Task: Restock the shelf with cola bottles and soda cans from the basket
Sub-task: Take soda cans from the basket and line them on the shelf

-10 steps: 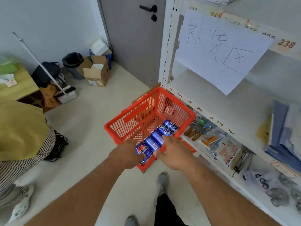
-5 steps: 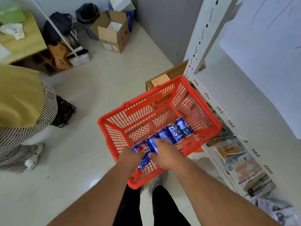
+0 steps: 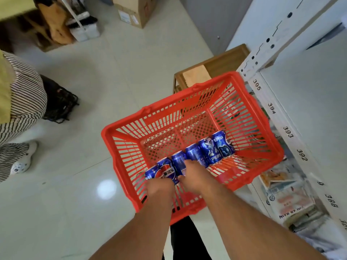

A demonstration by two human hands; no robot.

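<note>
1. Head view: since the earlier frame both hands have sunk deeper into the red basket (image 3: 120, 132), which fills more of the view.
2. Blue soda cans (image 3: 208, 152) lie in a row on their sides along the basket's near wall.
3. Left hand (image 3: 159, 188) grips the nearest can (image 3: 165, 171), fingers curled round it.
4. Right hand (image 3: 195, 177) rests on the next cans, fingers curled over them.
5. White shelf (image 3: 309, 94) stands just right of the basket.
</note>
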